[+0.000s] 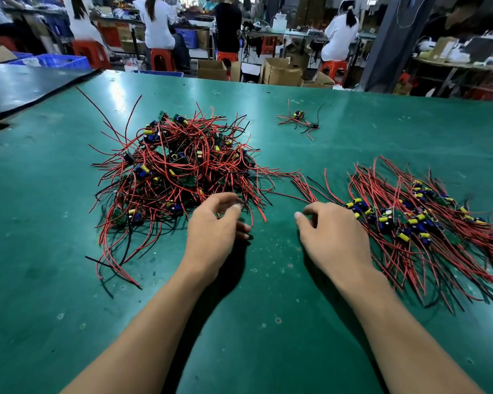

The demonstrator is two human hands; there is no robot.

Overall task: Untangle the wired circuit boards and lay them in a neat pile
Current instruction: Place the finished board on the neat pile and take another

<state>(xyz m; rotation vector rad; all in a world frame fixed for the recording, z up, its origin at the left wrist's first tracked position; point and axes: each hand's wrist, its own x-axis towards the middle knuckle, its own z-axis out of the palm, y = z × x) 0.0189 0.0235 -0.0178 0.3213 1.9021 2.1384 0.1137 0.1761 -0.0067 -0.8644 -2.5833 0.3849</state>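
- We find the tangled heap of boards [177, 172] on the tabletop [268, 280], touching the left hand [214, 231].
- The neat pile [416, 220] lies just beside the right hand [333, 231].
- Both hands have curled fingers at the wire ends; we cannot tell whether either is gripping.

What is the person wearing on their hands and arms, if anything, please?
Nothing that shows: the left hand and right hand are ungloved and ringless, and the left forearm and right forearm are bare, with no sleeve, watch or wrist strap in view.

Both forearms are extended; left hand [214, 231] and right hand [333, 237] are held palm-down, fingers loosely curled, apparently gripping nothing.
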